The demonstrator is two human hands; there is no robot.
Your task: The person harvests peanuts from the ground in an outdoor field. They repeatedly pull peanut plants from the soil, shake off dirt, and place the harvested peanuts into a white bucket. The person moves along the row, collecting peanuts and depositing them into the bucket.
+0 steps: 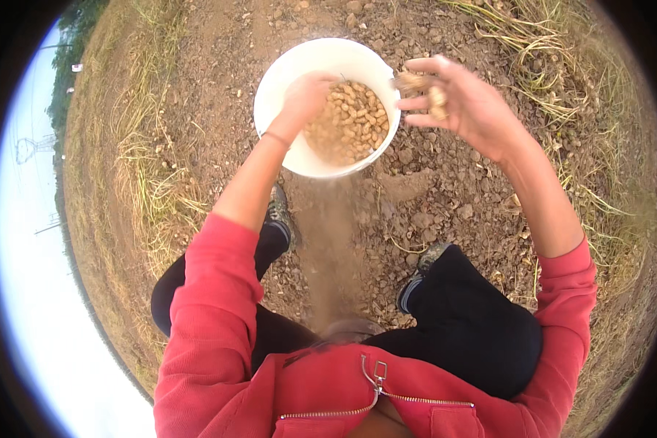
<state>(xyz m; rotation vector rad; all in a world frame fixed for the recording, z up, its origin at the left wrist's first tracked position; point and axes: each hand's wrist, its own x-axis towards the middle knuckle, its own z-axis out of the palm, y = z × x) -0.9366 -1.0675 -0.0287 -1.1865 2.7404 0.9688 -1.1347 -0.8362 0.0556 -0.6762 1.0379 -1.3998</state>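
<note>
A white plastic bucket [276,71] stands on the soil in front of me, with many unshelled peanuts [361,117] heaped in its right part. My left hand [309,96] reaches inside it beside the heap, blurred; its fingertips are unclear, and I cannot tell whether they grip anything. Just right of the rim, my right hand [465,107] is raised with its fingers spread and pointing left. A few peanuts [438,103] show against these fingers, some blurred by motion; whether they are held or loose is unclear.
Brown dust [328,246] hangs between the bucket and my lap. My shoes [430,260] are planted on cloddy soil [443,202] either side of it. Dry pulled plants [153,202] lie in rows to the left, and more straw-like stems [536,49] lie at the upper right.
</note>
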